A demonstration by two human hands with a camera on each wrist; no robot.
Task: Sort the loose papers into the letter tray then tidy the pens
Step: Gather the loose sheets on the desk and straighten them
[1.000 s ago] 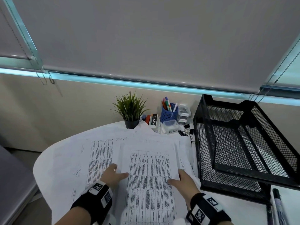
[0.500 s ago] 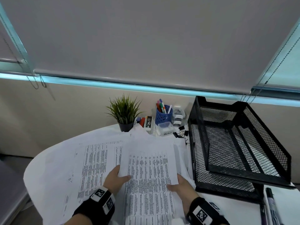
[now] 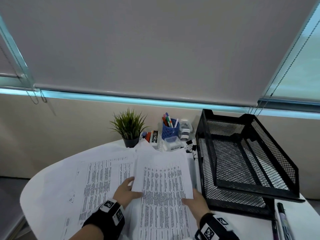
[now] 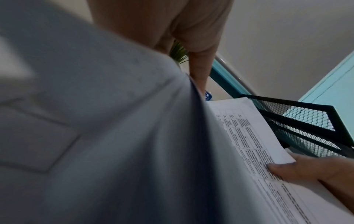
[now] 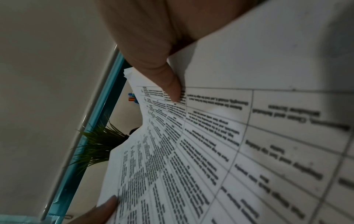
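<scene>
**Between both hands: printed sheets held beside the mesh tray**

On the white round table (image 3: 43, 187), gripped at both side edges: the white printed sheet with dense table text (image 3: 164, 179), raised slightly above more loose white printed papers (image 3: 103, 179) spread flat beneath. Left hand (image 3: 127, 190) pinching the sheet's left edge, thumb on top, fingers tucked under. Right hand (image 3: 195, 200) pinching the lower right corner, thumb pressed on the print. Just right of the sheet, apart from it: the black wire-mesh two-tier letter tray (image 3: 251, 187), both tiers holding nothing visible.

Lined up at the far table edge: a small green potted plant in a dark pot (image 3: 129, 129), a blue perforated pen cup (image 3: 168, 129) with coloured pens standing in it, small boxes and black binder clips (image 3: 190, 146) crowding the tray's near corner. Lying right of the tray, cut off by the frame: a black marker (image 3: 281, 210).

Blurred to a grey mass in the left wrist view: the paper close to the lens. Unreadable everywhere: the printed text.
</scene>
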